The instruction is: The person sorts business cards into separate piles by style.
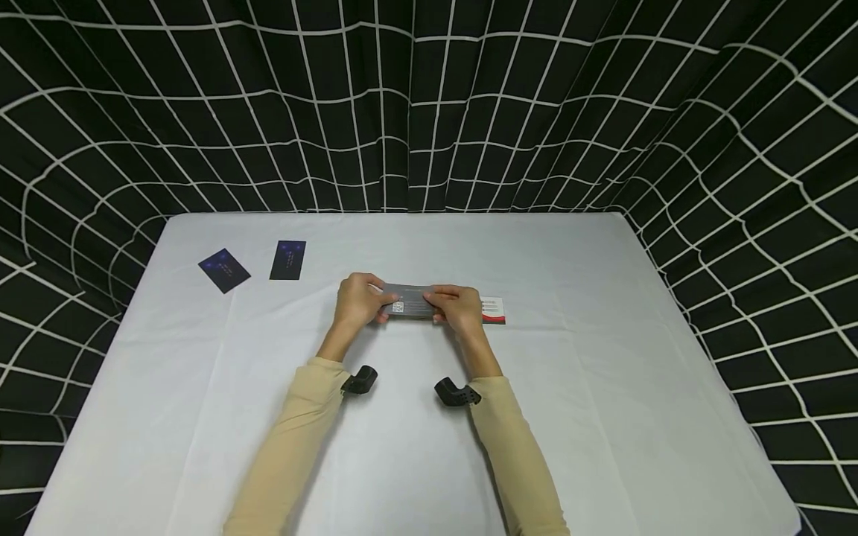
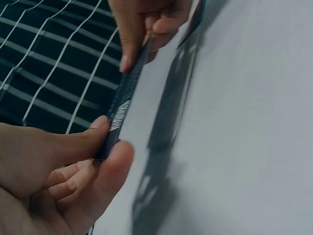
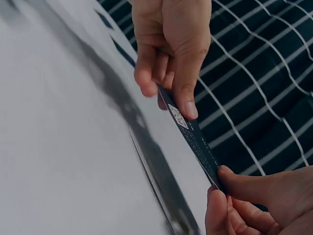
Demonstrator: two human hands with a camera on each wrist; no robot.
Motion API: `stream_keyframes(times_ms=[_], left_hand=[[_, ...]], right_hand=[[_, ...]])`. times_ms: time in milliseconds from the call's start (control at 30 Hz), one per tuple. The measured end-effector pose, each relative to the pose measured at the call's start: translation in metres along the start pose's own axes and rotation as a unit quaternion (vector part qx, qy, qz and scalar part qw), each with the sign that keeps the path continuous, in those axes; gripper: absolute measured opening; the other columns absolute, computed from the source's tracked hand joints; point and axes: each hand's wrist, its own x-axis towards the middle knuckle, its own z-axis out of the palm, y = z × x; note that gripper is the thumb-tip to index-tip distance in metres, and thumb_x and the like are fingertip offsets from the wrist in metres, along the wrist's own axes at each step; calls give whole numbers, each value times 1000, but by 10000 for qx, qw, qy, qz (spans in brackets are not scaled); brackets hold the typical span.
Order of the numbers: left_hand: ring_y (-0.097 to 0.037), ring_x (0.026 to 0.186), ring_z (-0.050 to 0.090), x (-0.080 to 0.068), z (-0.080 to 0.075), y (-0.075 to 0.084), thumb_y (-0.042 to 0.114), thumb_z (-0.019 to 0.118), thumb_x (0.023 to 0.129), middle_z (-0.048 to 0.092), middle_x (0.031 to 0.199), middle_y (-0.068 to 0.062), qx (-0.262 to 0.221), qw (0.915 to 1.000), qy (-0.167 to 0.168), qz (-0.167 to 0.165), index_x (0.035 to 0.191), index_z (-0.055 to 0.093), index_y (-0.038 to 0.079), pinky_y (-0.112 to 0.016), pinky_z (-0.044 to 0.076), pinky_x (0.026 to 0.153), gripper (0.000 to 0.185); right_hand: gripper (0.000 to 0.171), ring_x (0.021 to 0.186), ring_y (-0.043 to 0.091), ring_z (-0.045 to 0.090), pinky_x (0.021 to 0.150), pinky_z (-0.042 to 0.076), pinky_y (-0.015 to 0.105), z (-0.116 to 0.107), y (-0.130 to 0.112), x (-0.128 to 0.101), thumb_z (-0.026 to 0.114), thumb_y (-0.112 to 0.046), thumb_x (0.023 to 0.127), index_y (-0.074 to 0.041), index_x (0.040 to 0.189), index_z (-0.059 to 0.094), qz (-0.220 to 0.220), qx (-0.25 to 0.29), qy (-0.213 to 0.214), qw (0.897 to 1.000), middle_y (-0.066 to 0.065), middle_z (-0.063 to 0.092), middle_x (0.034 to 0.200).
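A dark grey card [image 1: 410, 301] with a white QR code and small print is held up between both hands, above the white table. My left hand [image 1: 357, 301] pinches its left end between thumb and fingers. At the other end, my right hand [image 1: 459, 307] pinches it likewise. The left wrist view shows the card [image 2: 122, 103] tilted nearly edge-on, its shadow falling on the cloth. The QR code on the card [image 3: 188, 132] lies near the left thumb in the right wrist view. A white card with a red edge [image 1: 493, 309] lies partly hidden behind the right hand.
Two dark blue cards lie at the table's back left, one slanted [image 1: 224, 270] and one nearly upright [image 1: 288, 260]. White cloth [image 1: 603, 357] covers the table. Black netting-patterned curtain [image 1: 429, 112] rises behind the back edge and along the sides.
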Motion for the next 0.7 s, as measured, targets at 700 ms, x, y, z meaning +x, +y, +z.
stream_keyframes(times_ms=[700], left_hand=[[-15, 59, 64, 16, 152, 68, 27, 79, 84, 73, 73, -8, 1478, 9845, -424, 846, 76, 76, 5, -27, 47, 51, 23]], right_hand=[[33, 56, 1, 58, 54, 47, 15, -160, 23, 9, 78, -22, 85, 1, 109, 73, -244, -1695, 1682, 9708, 20, 72, 102]])
